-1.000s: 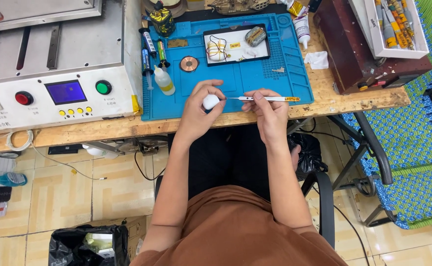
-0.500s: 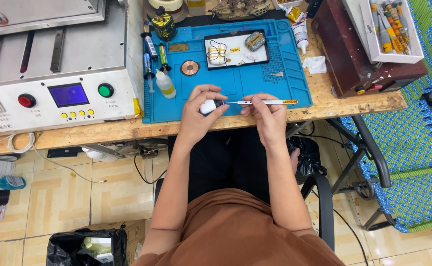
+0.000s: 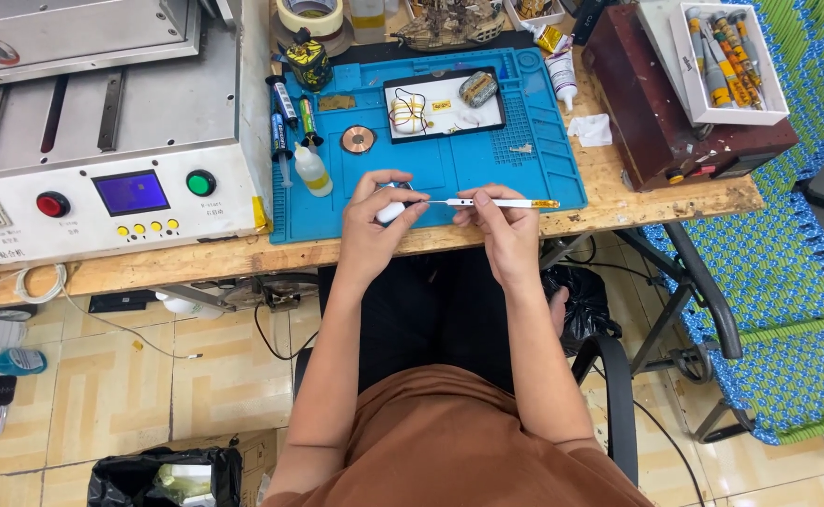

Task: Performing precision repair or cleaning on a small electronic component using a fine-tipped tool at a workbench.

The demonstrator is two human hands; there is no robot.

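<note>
My left hand (image 3: 381, 214) grips a small white rounded part (image 3: 390, 212) at the front edge of the blue work mat (image 3: 515, 169). My right hand (image 3: 498, 222) pinches a thin white tool with an orange end (image 3: 510, 203), held level, its metal tip reaching left to the white part. Both hands hover just above the mat near the wooden bench edge (image 3: 196, 263).
A grey machine (image 3: 102, 141) with red and green buttons and a blue screen fills the bench's left. On the mat lie a small black tray (image 3: 444, 105) of parts, a copper coil (image 3: 358, 140), a squeeze bottle (image 3: 313, 171). A dark box (image 3: 656, 103), a woven chair (image 3: 769, 272) at right.
The view has shifted a little. My hands stay together at the mat's front edge, the tool tip still at the white part.
</note>
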